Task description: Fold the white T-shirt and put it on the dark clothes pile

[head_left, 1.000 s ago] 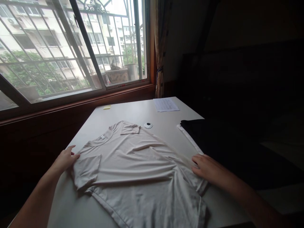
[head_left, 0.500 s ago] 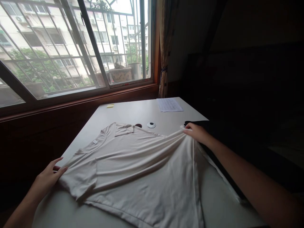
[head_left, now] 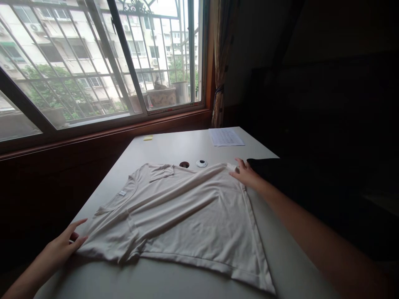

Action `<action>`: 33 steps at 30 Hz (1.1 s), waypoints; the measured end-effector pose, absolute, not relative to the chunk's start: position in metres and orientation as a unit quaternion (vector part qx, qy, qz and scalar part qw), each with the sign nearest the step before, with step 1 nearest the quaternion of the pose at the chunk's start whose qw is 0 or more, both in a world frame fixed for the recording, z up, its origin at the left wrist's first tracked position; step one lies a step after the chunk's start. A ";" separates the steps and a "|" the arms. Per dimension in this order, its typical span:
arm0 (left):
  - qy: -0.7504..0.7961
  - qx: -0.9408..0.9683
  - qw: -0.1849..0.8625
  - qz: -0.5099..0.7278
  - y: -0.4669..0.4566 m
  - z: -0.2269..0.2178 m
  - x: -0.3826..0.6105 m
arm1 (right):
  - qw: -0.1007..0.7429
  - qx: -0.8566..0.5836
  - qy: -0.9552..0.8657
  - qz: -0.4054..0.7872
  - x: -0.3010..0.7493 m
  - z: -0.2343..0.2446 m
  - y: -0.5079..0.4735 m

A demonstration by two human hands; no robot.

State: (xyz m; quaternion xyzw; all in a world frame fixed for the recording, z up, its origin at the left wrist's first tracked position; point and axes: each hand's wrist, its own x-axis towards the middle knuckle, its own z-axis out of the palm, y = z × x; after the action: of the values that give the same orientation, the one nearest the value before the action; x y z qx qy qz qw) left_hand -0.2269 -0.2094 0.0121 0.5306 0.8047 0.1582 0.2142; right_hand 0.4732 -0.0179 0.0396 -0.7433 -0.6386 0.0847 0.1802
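Observation:
A pale, off-white short-sleeved T-shirt (head_left: 193, 216) lies spread across the white table, its collar to the left and its hem to the right. Creases run over it from the near sleeve towards the far hem corner. At the near sleeve, my left hand (head_left: 67, 241) pinches the fabric edge with the thumb; its index finger stretches out above the cloth. My right hand (head_left: 245, 172) is at the far hem corner, fingers spread and apart, close to or lightly touching the cloth. The far sleeve lies folded over on itself.
Behind the shirt, the white table (head_left: 174, 147) has a round hole (head_left: 184, 165) and a white ring-shaped cover (head_left: 201, 163). Printed paper (head_left: 227, 137) and yellow sticky notes (head_left: 148, 138) lie at the back. A barred window (head_left: 93, 62) and a curtain (head_left: 219, 66) stand beyond.
My right hand has let go of the raised hem corner, and the cloth there has settled flatter on the table. The near hem has shifted away from me. The view has turned slightly left.

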 end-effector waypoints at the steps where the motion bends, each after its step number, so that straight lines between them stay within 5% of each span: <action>1: 0.802 0.527 0.238 0.148 -0.211 0.012 -0.233 | 0.166 -0.735 -0.654 0.066 0.474 0.038 -0.031; 6: 0.804 0.512 0.279 0.114 -0.205 0.010 -0.255 | 0.124 -0.650 -0.750 0.027 0.471 0.042 -0.117; 12: 0.747 0.637 0.056 0.179 -0.161 0.027 -0.210 | 0.072 -0.466 -0.843 0.257 0.444 0.065 -0.209; 19: 0.581 0.801 0.047 0.133 -0.072 0.014 -0.120 | 0.052 -0.436 -0.840 0.317 0.436 0.067 -0.237; 33: 0.676 0.734 0.047 0.044 -0.015 -0.005 -0.107 | -0.035 -0.465 -0.754 0.462 0.463 0.080 -0.252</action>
State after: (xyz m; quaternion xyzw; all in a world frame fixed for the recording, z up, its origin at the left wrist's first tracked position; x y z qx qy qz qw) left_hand -0.1066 -0.0151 -0.0050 0.7341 0.6760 0.0443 0.0468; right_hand 0.4633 -0.2522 0.0798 -0.4649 -0.7543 0.4622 -0.0350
